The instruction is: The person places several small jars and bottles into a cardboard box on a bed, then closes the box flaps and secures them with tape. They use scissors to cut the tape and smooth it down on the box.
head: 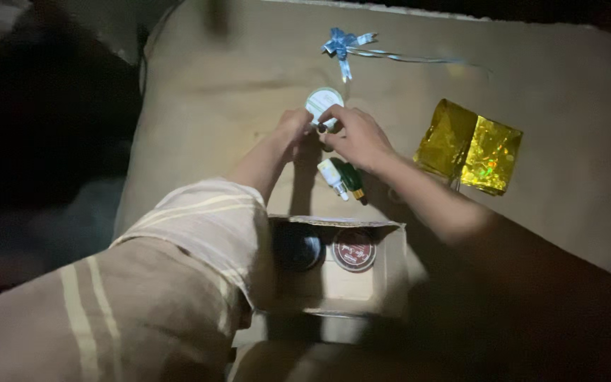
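In the head view the left hand (293, 127) and the right hand (355, 136) meet and both pinch a small round white jar (324, 102) held just above the tan table (213, 106). Just below the hands lie a small white bottle (333, 177) and a green bottle (352, 180) side by side, and nearer to the person an open cardboard box (337, 265) holds a dark tin (300, 247) and a red-lidded tin (353, 249). Right of the hands lie gold foil bags (469, 145), and beyond them a blue ribbon bow (341, 44).

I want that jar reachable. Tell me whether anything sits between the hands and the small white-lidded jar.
Nothing visible does. The left hand and right hand both already touch the white-lidded jar. The small bottles lie nearer the person, below the hands.
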